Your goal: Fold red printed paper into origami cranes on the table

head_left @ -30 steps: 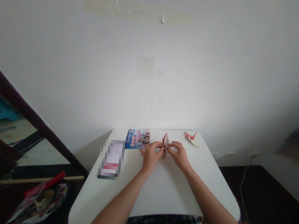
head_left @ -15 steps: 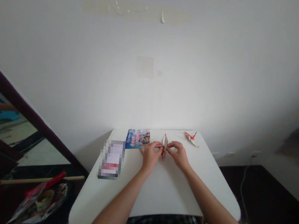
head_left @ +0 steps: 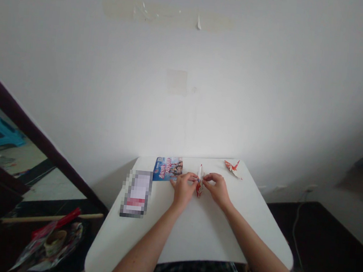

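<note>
Taking the wall (head_left: 268, 97) as twelve o'clock and the person as six, the folded paper (head_left: 199, 190), white towards twelve and red-patterned towards six, is standing out narrowly between the two hands near the middle of the white table (head_left: 200, 236). The work is looking partway along: the sheet is already carrying folds and is forming a slim, pointed shape, yet it is not showing the splayed points of the finished-looking paper bird (head_left: 233, 169), which is lying apart at two o'clock from it. By that comparison, some shaping of the piece is seemingly remaining. The left hand (head_left: 184, 189) is pinching the paper from its nine o'clock side, thumb and forefinger drawn nearly together, the other fingers loosely curling. The right hand (head_left: 217, 190) is gripping from three o'clock in much the same way, thumb and fingertip almost meeting at the paper's edge, though the exact contact is too small to make out. Towards ten o'clock a blue leaflet (head_left: 165, 169) is lying just beside the left hand's outer fingers, and whether they are touching it I cannot tell. Between eight and nine, a pixelated phone-like thing (head_left: 136, 191) is resting well apart from both hands.
</note>
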The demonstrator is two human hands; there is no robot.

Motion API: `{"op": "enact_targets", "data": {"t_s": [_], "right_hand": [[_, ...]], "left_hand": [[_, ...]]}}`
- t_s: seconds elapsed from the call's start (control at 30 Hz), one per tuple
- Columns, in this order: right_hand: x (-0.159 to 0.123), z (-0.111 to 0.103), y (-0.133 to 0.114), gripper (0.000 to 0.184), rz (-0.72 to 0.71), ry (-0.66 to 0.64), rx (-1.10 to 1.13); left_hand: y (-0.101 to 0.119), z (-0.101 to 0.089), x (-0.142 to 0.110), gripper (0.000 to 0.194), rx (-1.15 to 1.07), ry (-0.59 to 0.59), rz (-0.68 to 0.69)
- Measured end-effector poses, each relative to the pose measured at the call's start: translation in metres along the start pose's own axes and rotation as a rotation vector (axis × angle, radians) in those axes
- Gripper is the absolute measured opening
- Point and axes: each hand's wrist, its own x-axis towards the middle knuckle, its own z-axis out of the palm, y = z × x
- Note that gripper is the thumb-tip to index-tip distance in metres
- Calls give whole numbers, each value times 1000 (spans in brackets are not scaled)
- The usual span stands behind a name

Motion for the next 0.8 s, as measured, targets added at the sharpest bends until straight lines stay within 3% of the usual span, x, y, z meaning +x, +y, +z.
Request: {"op": "enact_targets", "data": {"t_s": [0.43, 0.8], "right_hand": [[-10, 5, -1, 11, -85, -8, -337], [-6, 1, 1, 15, -38, -119, -245]], "left_hand": [[-17, 9, 2, 17, 205, -77, 86], [-24, 6, 3, 19, 256, -136, 187]]}}
